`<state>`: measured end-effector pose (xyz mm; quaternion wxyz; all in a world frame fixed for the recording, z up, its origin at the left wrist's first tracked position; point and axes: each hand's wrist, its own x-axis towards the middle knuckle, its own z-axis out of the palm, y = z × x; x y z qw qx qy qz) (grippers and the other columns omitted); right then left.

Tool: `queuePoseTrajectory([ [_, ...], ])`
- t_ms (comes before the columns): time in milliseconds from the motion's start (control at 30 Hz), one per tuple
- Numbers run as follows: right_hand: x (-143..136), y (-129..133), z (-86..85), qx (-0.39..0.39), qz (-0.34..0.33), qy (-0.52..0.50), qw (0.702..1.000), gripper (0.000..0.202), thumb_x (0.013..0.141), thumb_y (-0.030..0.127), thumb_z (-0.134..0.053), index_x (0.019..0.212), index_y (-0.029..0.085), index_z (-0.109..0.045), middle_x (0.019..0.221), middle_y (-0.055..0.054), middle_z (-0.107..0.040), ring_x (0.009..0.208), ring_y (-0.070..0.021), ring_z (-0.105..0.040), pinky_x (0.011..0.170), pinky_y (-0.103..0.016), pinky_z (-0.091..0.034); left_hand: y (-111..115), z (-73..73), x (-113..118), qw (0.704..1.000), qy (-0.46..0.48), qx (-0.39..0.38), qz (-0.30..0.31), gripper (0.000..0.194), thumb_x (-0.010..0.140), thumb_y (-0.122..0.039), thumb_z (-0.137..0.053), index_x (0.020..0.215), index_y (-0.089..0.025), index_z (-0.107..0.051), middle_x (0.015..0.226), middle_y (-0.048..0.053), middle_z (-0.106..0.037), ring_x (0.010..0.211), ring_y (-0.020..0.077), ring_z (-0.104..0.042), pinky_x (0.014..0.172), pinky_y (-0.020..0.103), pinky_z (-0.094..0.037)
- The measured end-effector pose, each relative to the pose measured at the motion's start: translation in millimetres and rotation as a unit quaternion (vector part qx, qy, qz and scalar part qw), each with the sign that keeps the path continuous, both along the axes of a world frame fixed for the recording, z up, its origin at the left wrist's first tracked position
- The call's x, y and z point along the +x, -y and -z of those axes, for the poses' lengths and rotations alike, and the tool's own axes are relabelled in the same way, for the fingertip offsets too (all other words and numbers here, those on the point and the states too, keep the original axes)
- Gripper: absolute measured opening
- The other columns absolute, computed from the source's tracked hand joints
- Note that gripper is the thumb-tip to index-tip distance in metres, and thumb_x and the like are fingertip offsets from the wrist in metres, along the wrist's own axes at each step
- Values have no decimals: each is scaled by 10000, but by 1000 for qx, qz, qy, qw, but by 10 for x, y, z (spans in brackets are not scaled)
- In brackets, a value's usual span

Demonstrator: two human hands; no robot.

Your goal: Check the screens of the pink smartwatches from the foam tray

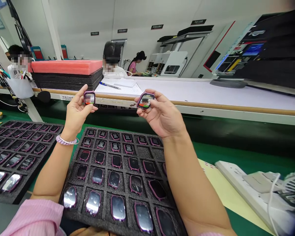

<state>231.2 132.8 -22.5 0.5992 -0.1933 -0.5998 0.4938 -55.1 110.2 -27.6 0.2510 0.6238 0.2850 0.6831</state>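
Observation:
My left hand point(78, 111) is raised and pinches a smartwatch body point(89, 98) with a purple case between thumb and fingers, its screen lit with a coloured picture. To the right, my right hand point(162, 111) grips another purple smartwatch body point(146, 100), tilted, with its screen lit too and the thumb over part of it. Both hands are above the far side of a black foam tray point(71, 178). Rows of purple watch bodies lie in its square pockets; several in the far rows show white text, while nearer ones look dark or reflective. Two pockets in the third row hold none.
A second foam tray point(44, 157) of watches lies left. Behind is a shelf point(226, 98) carrying red and black foam sheets point(64, 68), papers and a pen point(109, 85). A white power strip point(250, 190) with a cable sits right. Other people are across the shelf.

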Motion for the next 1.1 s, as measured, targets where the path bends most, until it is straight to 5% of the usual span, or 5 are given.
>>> queuePoseTrajectory([
  [133, 29, 43, -16, 26, 30, 26, 999, 534, 750, 248, -807, 1235, 292, -588, 1078, 0, -724, 765, -139, -703, 709, -260, -611, -21, -8, -63, 999, -26, 35, -26, 693, 812, -229, -802, 1465, -280, -577, 1146, 53, -725, 766, 105, -686, 742, 217, -639],
  [467, 0, 160, -67, 59, 67, 110, 990, 624, 806, 339, -724, 1395, 273, -527, 1207, -42, -674, 855, -190, -709, 827, -363, -632, 73, -91, 3, 999, 11, 10, -28, 657, 746, -243, -880, 1361, -286, -652, 955, 15, -711, 691, 99, -626, 647, 193, -599],
  [633, -38, 206, -88, 43, 54, 107, 992, 666, 738, 287, -693, 1386, 283, -540, 1215, -36, -672, 870, -196, -706, 838, -368, -632, 137, -98, 68, 1000, 5, 5, -7, 647, 757, -261, -891, 1354, -308, -648, 995, 18, -717, 728, 110, -651, 674, 198, -608],
  [933, -82, 238, -123, 12, 63, 94, 994, 537, 814, 396, -690, 1326, 279, -575, 1162, -49, -680, 790, -177, -693, 786, -355, -623, 132, -41, 142, 999, -27, 1, 20, 657, 798, -292, -877, 1394, -266, -603, 1083, 51, -707, 758, 134, -701, 719, 233, -623],
  [1100, -73, 221, -109, 21, 37, 68, 997, 511, 777, 311, -710, 1274, 275, -594, 1127, -29, -710, 761, -171, -702, 764, -337, -627, 151, -50, 187, 1000, -19, -12, 20, 648, 784, -287, -879, 1372, -250, -609, 1083, 49, -706, 726, 118, -700, 705, 221, -629],
])
